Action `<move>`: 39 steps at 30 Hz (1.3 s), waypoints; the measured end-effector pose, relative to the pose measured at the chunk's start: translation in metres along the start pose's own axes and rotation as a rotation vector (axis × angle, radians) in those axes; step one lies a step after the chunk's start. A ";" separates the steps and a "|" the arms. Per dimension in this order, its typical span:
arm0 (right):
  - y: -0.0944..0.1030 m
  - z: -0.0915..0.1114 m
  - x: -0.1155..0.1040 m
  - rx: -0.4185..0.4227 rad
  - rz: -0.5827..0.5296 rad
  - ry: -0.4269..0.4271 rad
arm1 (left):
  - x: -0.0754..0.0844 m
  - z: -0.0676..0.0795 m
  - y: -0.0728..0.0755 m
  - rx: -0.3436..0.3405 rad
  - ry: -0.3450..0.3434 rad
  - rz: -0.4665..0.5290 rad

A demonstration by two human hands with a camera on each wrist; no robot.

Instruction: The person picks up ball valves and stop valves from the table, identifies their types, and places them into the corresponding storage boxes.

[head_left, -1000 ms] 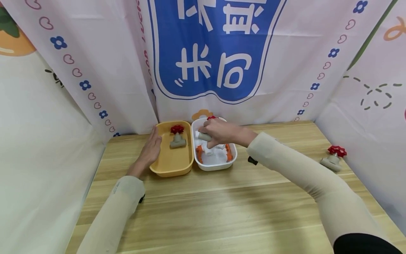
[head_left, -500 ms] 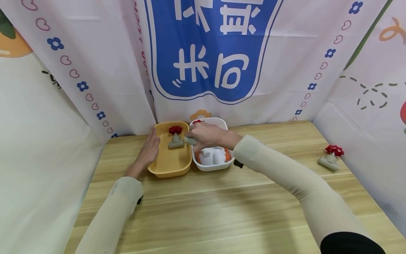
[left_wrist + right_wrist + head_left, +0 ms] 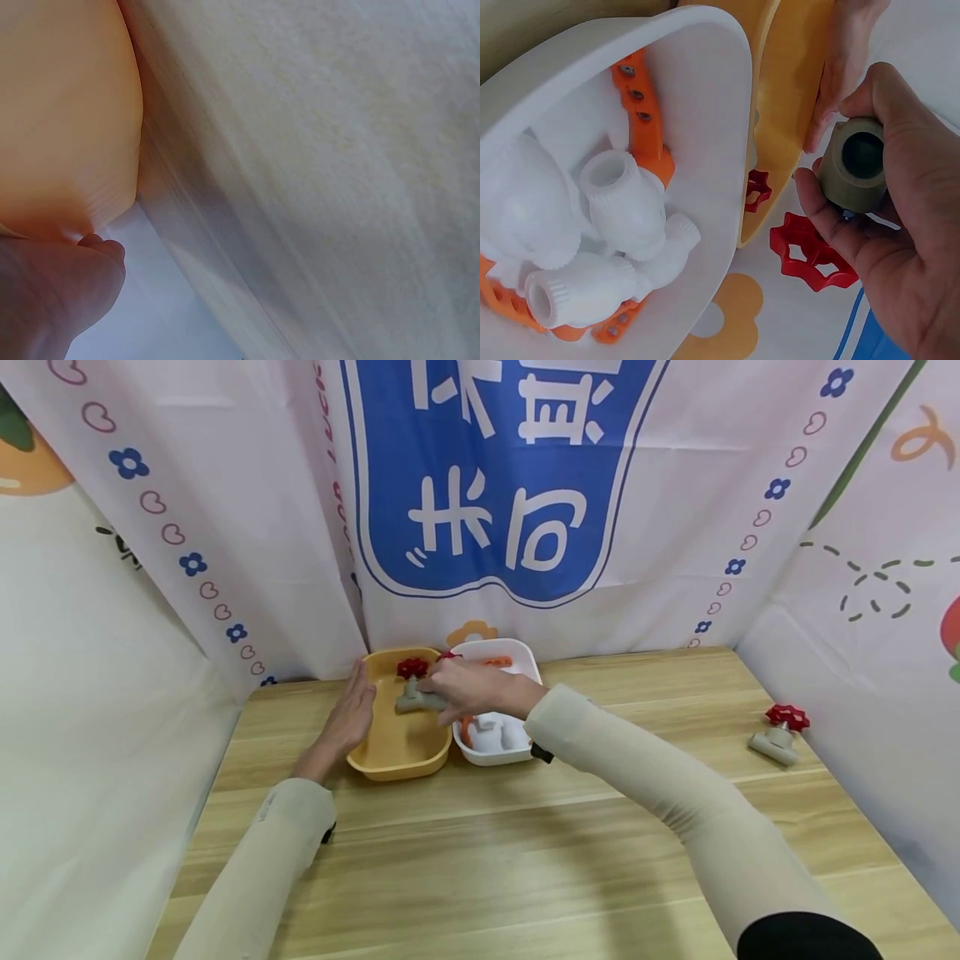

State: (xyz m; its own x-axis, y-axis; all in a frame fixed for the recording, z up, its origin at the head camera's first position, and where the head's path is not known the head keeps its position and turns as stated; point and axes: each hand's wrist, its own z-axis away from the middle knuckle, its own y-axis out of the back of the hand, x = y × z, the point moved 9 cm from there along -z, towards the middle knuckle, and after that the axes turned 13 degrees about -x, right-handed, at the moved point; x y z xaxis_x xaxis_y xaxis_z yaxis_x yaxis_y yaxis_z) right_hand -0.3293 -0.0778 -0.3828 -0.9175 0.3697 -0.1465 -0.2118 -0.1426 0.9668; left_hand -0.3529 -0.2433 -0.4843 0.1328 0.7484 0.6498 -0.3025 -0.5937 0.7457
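Note:
My right hand (image 3: 471, 689) grips a grey valve (image 3: 831, 184) by its pipe body, above the edge where the yellow tray (image 3: 397, 763) meets the white one. The valve's red handwheel (image 3: 810, 259) sticks out past my fingers in the right wrist view. Another grey valve with a red handwheel (image 3: 412, 668) stands in the yellow tray, partly hidden by my right hand. My left hand (image 3: 348, 718) rests with straight fingers along the tray's left outer side. In the left wrist view only part of that hand (image 3: 60, 289) shows against the tray wall.
Beside the yellow tray is the white tray (image 3: 495, 760), holding several white pipe fittings (image 3: 622, 199) and orange strips with holes (image 3: 639, 105). A third valve (image 3: 776, 746) lies near the table's right edge. A printed curtain (image 3: 637, 618) hangs behind the trays.
My right hand has carried the grey valve leftward from over the white tray to the yellow tray's right edge. My left hand has stayed at the yellow tray's side.

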 end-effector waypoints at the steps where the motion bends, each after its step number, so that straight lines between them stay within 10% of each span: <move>1: -0.001 -0.002 0.000 -0.006 0.001 -0.001 | 0.000 0.000 0.000 0.001 0.000 0.002; 39: -0.045 -0.051 -0.011 -0.241 -0.100 -0.029 | -0.001 0.001 0.000 0.008 0.007 0.018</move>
State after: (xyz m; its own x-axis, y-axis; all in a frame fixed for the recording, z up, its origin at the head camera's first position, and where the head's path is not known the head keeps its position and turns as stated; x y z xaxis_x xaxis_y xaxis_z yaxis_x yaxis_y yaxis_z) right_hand -0.3270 -0.1222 -0.4354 -0.8784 0.4191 -0.2295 -0.3784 -0.3169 0.8697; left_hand -0.3522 -0.2449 -0.4846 0.1212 0.7396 0.6621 -0.2969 -0.6094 0.7351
